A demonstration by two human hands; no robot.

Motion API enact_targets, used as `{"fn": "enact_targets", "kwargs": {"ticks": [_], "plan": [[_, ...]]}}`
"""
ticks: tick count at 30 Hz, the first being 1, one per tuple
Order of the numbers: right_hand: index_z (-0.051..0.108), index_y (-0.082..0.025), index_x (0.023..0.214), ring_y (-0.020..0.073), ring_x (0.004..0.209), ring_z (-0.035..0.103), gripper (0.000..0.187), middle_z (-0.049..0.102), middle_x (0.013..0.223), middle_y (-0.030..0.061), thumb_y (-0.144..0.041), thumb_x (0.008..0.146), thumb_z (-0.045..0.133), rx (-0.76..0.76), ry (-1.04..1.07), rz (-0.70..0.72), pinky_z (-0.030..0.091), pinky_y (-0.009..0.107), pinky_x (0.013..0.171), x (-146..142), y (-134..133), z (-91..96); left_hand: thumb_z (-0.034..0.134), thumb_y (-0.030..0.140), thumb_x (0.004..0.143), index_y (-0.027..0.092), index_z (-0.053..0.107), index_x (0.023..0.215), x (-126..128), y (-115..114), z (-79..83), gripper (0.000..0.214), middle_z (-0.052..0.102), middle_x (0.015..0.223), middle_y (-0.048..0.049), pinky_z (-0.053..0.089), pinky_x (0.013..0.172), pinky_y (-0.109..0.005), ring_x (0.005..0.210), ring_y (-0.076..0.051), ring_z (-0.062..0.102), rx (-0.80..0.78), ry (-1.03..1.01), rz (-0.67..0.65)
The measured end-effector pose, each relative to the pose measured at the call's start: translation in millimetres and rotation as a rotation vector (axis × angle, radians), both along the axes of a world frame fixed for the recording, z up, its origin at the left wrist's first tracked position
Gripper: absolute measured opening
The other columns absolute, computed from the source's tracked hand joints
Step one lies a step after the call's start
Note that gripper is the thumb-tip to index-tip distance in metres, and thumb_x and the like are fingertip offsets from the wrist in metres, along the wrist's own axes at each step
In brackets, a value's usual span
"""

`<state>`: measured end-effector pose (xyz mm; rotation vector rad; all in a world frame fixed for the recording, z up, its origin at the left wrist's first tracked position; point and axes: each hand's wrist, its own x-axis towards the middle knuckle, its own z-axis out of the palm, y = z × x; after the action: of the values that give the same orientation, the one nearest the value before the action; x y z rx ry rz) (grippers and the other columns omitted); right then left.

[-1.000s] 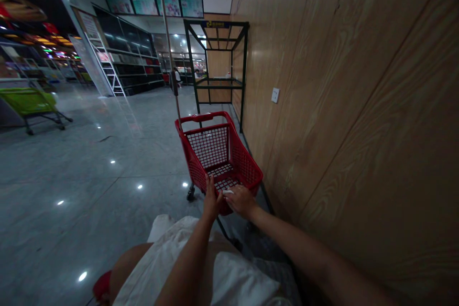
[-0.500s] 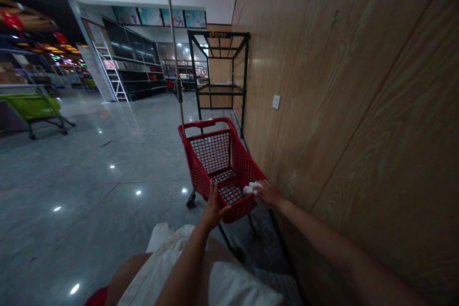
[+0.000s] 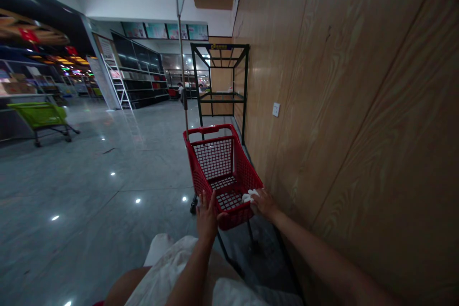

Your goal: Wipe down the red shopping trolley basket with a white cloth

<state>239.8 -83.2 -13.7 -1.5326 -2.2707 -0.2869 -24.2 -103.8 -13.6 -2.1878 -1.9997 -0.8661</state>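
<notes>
A red plastic shopping cart (image 3: 218, 167) with mesh sides stands on wheels straight ahead of me, alongside the wooden wall. My left hand (image 3: 207, 217) is at the near left of its rim, with fingers spread apart. My right hand (image 3: 264, 204) is at the near right corner of the rim, pressing a white cloth (image 3: 250, 196) against it. The cart's basket holds nothing else that I can see. Below me, a white garment (image 3: 172, 267) covers my lap and partly hides the cart's lower frame.
A wood-panelled wall (image 3: 340, 105) with a white socket (image 3: 276, 109) runs along the right. Ahead stands a black metal shelf frame (image 3: 219, 81). A thin pole (image 3: 181, 57) rises behind the cart. At left are a green cart (image 3: 39, 117), a ladder (image 3: 116, 81) and a distant person (image 3: 180, 91).
My right hand and the white cloth have moved rightward along the cart's near rim. The view has tilted upward, so the cart and the shelf frame sit lower in the picture.
</notes>
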Motion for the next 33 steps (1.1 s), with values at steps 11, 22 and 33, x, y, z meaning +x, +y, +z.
{"fn": "enact_targets", "kwargs": {"ticks": [11,22,33], "plan": [[0.065,-0.023,0.109,0.0193,0.101,0.057,0.023,0.064,0.108,0.0072,-0.024,0.091,0.05,0.017,0.124,0.011,0.026,0.044,0.111,-92.5,1.3,6.3,0.038,0.044,0.093,0.017,0.025,0.146,-3.9,18.5,-12.6,0.061,0.032,0.15,-0.0167,0.032,0.108,-0.054,0.142,-0.03,0.021,0.194,-0.131,-0.01],[0.055,-0.022,0.128,0.0198,0.108,0.06,0.037,0.065,0.115,0.0116,-0.017,0.092,0.049,0.013,-0.115,0.412,0.041,0.041,0.104,-86.9,14.9,17.4,0.049,0.041,0.089,0.019,0.033,0.142,-16.4,18.1,-12.4,0.06,0.05,0.139,-0.0129,0.027,0.113,-0.05,0.133,-0.025,0.041,0.069,0.088,-0.258],[0.053,-0.021,0.131,0.0212,0.124,0.049,0.048,0.055,0.134,0.0101,-0.009,0.085,0.047,0.025,0.008,0.437,0.04,0.042,0.106,-19.7,42.7,15.8,0.057,0.022,0.08,0.022,0.04,0.136,8.9,13.2,-15.9,0.058,0.036,0.149,-0.0116,0.029,0.112,-0.052,0.143,-0.029,0.017,-0.009,-0.099,-0.313]]}}
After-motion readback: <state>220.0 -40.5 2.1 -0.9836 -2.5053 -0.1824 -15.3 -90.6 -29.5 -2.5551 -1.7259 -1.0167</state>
